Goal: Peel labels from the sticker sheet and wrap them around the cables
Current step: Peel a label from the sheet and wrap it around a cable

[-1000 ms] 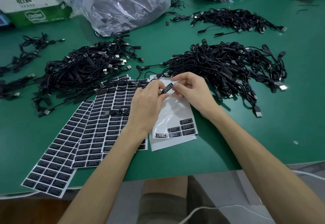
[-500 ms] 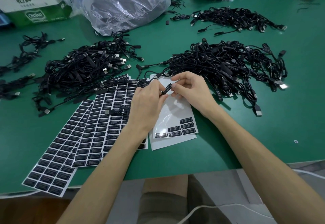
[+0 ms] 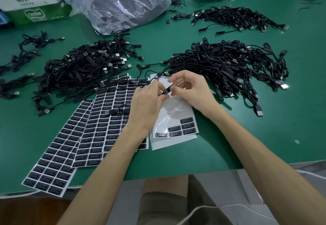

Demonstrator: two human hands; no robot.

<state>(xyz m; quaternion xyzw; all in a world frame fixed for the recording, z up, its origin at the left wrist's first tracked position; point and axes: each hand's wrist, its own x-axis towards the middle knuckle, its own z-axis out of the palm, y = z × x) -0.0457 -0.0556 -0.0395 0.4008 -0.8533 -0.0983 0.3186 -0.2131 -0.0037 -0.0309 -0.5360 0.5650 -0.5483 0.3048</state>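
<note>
On the green worktop [image 3: 229, 136], the cable piles [image 3: 229, 69] and the nearly used-up sticker sheet [image 3: 174, 115] lie as before. The left hand [image 3: 146, 104] and right hand [image 3: 192, 92] still meet above that sheet, their fingers pinching one cable [image 3: 167, 90] at its labelled black block. The right fingers now arch higher than a second ago.

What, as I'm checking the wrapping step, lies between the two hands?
In the head view, a small black cable part with a label, pinched by the left hand and the right hand, above the sticker sheet.
</note>
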